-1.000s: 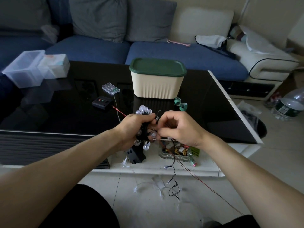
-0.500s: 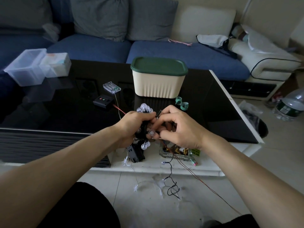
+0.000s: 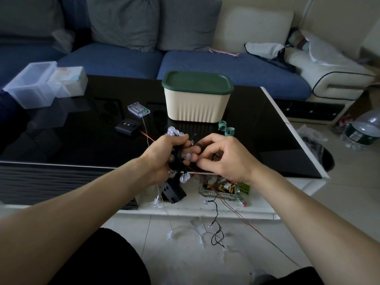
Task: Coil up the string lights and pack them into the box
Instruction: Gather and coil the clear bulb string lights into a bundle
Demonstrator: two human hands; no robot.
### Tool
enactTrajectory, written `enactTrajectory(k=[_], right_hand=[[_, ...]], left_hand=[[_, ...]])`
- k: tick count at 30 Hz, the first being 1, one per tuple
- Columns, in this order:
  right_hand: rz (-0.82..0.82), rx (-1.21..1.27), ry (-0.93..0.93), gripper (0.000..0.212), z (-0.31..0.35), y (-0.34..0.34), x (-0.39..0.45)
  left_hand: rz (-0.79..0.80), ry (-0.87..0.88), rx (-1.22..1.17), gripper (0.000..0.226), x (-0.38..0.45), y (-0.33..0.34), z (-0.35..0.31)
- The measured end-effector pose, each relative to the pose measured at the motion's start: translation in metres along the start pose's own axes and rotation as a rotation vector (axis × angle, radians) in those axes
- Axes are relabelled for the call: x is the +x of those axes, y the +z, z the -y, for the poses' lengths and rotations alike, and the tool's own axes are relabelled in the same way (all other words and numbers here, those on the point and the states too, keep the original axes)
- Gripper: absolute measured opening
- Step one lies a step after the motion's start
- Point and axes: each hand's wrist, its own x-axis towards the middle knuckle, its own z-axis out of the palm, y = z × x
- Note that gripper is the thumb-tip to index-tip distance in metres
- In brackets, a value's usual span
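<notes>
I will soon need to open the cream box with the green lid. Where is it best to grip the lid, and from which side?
Probably grip the green lid at its overhanging near rim, from above and the front. The rim juts past the cream box walls, giving fingers an edge, and that side faces you unobstructed.

- The cream ribbed plastic box with a green lid (image 3: 198, 99) stands toward the far edge of the black glass coffee table (image 3: 267, 145).
- The clear plastic battery case (image 3: 138, 109) lies left of it.
- The small black controller box (image 3: 128, 126) sits nearer the front edge.
</notes>
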Motion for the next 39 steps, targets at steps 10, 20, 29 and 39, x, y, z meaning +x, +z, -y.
enactTrajectory(k=[10,20,29,39], right_hand=[[0.023,0.317,0.070,0.011,-0.004,-0.005,0.002],[0.067,0.172,0.292,0.034,-0.007,-0.012,0.002],[0.233,0.060,0.288,0.023,0.003,0.013,0.000],[0.327,-0.298,0.183,0.035,0.025,0.024,-0.007]], left_hand=[[0.015,0.037,0.092,0.027,0.002,-0.004,-0.003],[-0.006,0.069,0.185,0.025,-0.004,0.000,0.000],[0.003,0.124,-0.175,0.024,0.008,-0.008,-0.007],[0.125,0.174,0.195,0.040,0.006,-0.008,0.007]])
